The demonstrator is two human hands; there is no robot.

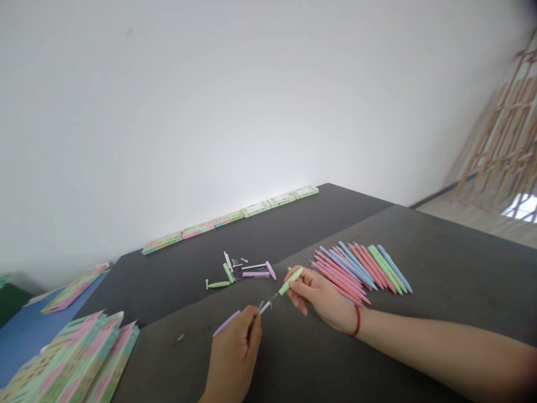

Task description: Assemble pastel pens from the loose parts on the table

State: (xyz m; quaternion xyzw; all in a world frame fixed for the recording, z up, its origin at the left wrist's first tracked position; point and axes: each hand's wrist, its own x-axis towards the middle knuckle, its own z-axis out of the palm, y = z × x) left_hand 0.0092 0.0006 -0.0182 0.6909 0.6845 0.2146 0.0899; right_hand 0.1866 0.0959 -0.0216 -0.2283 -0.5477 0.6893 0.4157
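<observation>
My left hand (238, 342) is closed on a thin white pen refill (265, 308) that points up and to the right. In my right hand (321, 296), fingers pinch a light green pen barrel piece (290, 281). The refill's far end meets the lower end of the green piece; whether it is inside cannot be made out. A purple pen part (226, 323) shows beside my left hand, and I cannot tell if it is held or lies on the table. Beyond the hands lie loose green pen parts (218, 284) and purple pen parts (255, 274).
Right of my hands, pink, blue, purple and green pens (356, 268) lie in a row on the dark table (293, 358). Flat printed boxes (229, 218) line the wall side. Stacked printed packs (79, 358) stand at the lower left, near a blue surface (25, 336).
</observation>
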